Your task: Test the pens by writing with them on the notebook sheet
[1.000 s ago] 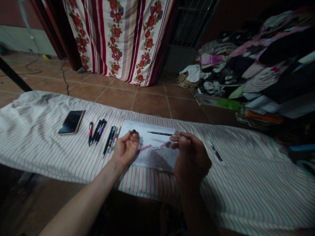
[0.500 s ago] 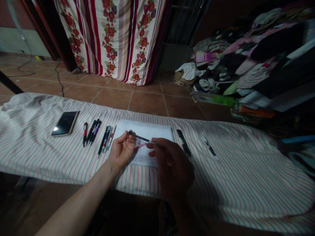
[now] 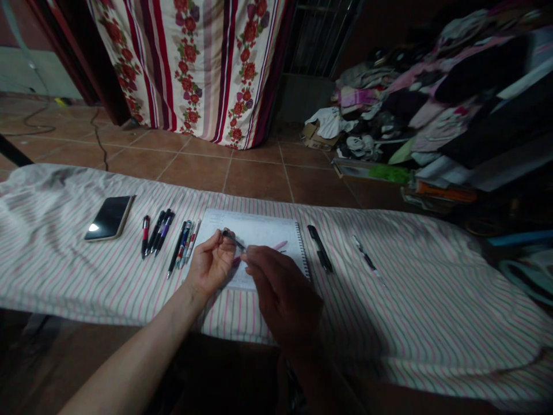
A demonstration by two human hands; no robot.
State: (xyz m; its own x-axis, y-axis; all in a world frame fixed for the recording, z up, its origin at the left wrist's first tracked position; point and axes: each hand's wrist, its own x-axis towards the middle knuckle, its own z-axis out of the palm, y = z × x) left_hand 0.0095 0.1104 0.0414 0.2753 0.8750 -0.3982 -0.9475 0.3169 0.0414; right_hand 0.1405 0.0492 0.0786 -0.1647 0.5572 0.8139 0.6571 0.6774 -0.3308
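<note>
Over the spiral notebook (image 3: pixel 263 223): left hand (image 3: pixel 213 262), thumb and fingertips clamped on one end of a slim dark pen piece (image 3: pixel 235 240); right hand (image 3: pixel 285 288), fingertips pinched about its other end. Beneath, on the page, pink strip (image 3: pixel 280 244), partly hidden. Just left of the notebook, slender pens (image 3: pixel 184 242); farther left, thicker pens (image 3: pixel 163 233), then phone (image 3: pixel 110 218). To the right, black pen (image 3: pixel 320 249), then clear-barrelled pen (image 3: pixel 369 262). Under all, striped cloth (image 3: pixel 432 288).

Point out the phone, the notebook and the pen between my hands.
Phone (image 3: pixel 109 218): head view, middle of its screen.
Notebook (image 3: pixel 259 226): head view, upper page.
Pen (image 3: pixel 235 240): head view, middle of its visible shaft.
</note>
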